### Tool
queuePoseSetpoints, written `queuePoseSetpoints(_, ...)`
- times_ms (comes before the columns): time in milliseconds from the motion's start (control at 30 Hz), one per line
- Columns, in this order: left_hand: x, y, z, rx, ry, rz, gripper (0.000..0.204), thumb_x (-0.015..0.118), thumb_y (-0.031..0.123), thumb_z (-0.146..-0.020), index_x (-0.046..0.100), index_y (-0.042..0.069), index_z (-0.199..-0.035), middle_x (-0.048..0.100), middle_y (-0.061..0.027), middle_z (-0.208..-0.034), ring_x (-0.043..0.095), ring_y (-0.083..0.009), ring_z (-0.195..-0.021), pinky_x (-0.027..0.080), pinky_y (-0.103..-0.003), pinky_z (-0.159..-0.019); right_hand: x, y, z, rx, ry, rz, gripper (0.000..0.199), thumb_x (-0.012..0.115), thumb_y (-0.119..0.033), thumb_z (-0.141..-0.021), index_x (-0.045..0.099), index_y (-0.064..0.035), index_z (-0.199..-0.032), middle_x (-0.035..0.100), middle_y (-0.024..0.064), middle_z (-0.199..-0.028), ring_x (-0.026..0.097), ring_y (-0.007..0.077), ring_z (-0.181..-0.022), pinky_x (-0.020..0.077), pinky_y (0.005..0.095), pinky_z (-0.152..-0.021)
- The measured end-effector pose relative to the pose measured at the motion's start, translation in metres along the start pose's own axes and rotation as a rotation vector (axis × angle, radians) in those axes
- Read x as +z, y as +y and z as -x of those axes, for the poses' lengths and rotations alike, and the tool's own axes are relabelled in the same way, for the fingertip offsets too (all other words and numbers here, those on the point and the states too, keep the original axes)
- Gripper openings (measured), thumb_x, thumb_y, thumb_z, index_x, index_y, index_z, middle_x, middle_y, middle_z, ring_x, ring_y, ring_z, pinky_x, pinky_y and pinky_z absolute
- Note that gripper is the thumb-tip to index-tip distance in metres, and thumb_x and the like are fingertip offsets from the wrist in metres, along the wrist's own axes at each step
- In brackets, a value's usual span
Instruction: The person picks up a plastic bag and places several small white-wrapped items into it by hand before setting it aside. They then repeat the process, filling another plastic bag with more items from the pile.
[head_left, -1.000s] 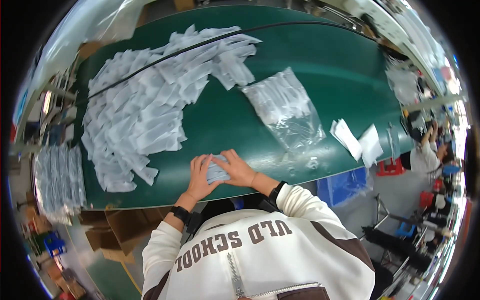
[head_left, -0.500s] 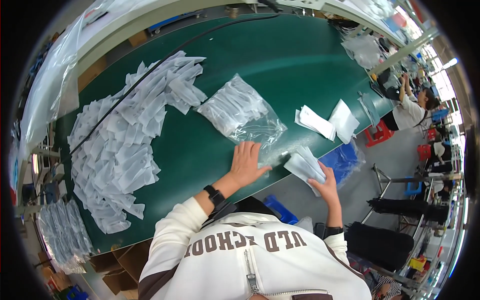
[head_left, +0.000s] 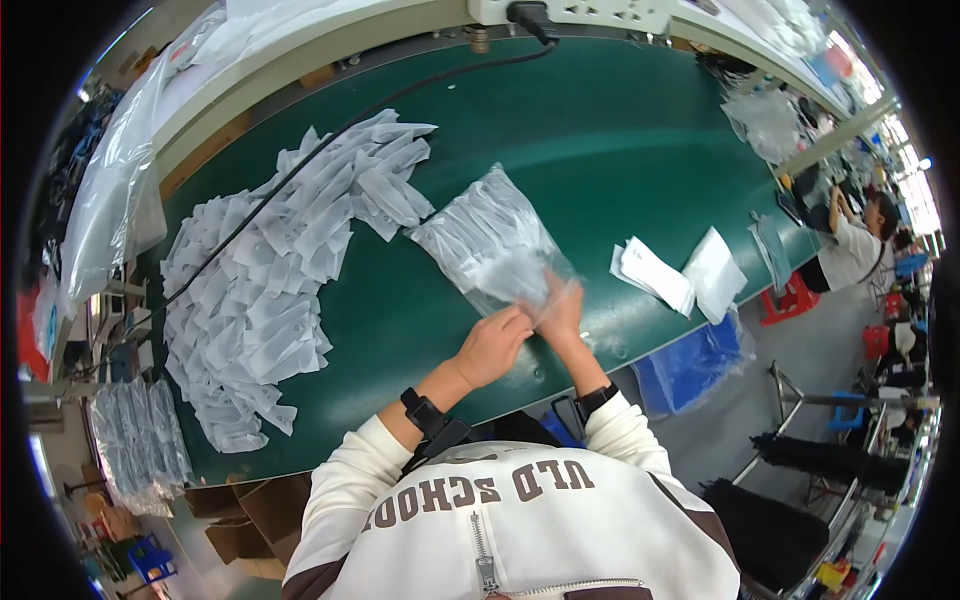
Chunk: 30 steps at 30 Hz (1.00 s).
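Observation:
A clear plastic bag [head_left: 480, 225], filled with rows of pale grey flat packets, lies slanted on the green table in front of me. My left hand [head_left: 494, 346] is closed, its fingertips pinching the bag's open near edge. At the mouth of the bag is my right hand [head_left: 562, 312], its fingers under the clear film and closed on a small bundle of pale packets [head_left: 520, 275]. Plastic and glare partly hide those fingers. To the left spreads a large loose pile of similar packets [head_left: 270, 270].
White flat stacks [head_left: 655, 275] and a white packet [head_left: 716, 275] lie at the right. A black cable [head_left: 330, 150] crosses the pile from a power strip [head_left: 590, 12]. Blue plastic [head_left: 695, 365] hangs below the table's right edge. Another person [head_left: 855, 240] sits far right.
My right hand has moved left from beyond the table edge, carrying the bundle of packets into the bag's mouth. My left hand, flat and spread before, now pinches the bag's edge.

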<state>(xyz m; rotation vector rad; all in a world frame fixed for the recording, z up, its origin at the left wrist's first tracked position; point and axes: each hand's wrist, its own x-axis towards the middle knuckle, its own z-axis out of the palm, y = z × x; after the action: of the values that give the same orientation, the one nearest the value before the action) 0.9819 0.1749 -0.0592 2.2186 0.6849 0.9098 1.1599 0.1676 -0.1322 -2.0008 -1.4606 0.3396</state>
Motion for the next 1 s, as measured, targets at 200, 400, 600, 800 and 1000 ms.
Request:
queuePoseSetpoints(200,0.008,-0.013,0.015,-0.044,-0.086,0.014,0.009,0.061,0.006,-0.087,0.056,0.003,-0.094,0.053,-0.0149,-0.087,0.058,-0.0373,-0.080,0.048,-0.044,-0.069,0.018,0.017,-0.025,-0.158,0.033,0.265,0.100,0.083,-0.038,-0.067,0.034,-0.0021,-0.147,0.040,0.0380,-0.135,0.044,0.0515,-0.122,0.0360,0.0518,-0.104)
queuePoseSetpoints(400,-0.020,-0.025,0.035,-0.186,-0.006,0.030,0.017,0.067,0.012,-0.082,0.057,0.005,-0.094,0.056,-0.0137,-0.094,0.056,-0.0360,-0.092,0.047,-0.044,-0.081,-0.022,0.045,0.006,-0.213,-0.086,0.211,0.072,0.073,-0.033,-0.081,0.048,-0.0005,-0.139,0.039,0.0336,-0.143,0.040,0.0485,-0.131,0.0324,0.0520,-0.110)
queuePoseSetpoints(600,-0.118,-0.057,0.175,-0.660,0.662,-0.764,0.030,0.074,0.011,-0.071,0.062,0.006,-0.098,0.056,-0.0150,-0.111,0.050,-0.0374,-0.109,0.040,-0.049,-0.094,-0.080,0.061,-0.002,-0.111,0.244,0.197,0.028,0.064,-0.010,-0.089,0.061,0.0015,-0.114,0.060,0.0189,-0.115,0.056,0.0359,-0.106,0.0453,0.0448,-0.092)
queuePoseSetpoints(800,-0.176,-0.067,0.321,-0.999,0.875,-0.951,0.030,0.073,0.017,-0.080,0.062,0.006,-0.106,0.057,-0.0182,-0.110,0.054,-0.0376,-0.102,0.046,-0.045,-0.086,-0.027,-0.082,-0.012,-0.567,0.054,-0.303,0.018,0.058,0.000,-0.090,0.062,0.0005,-0.108,0.060,0.0136,-0.101,0.058,0.0231,-0.091,0.0479,0.0307,-0.075)
queuePoseSetpoints(1000,-0.141,-0.075,0.308,-1.115,0.885,-0.427,0.026,0.072,0.016,-0.084,0.064,0.007,-0.107,0.062,-0.0182,-0.091,0.061,-0.0347,-0.083,0.050,-0.043,-0.077,0.087,-0.256,0.053,-0.951,-0.668,-0.557,0.022,0.063,0.001,-0.081,0.065,-0.0045,-0.102,0.061,0.0149,-0.099,0.062,0.0336,-0.091,0.0523,0.0397,-0.077)
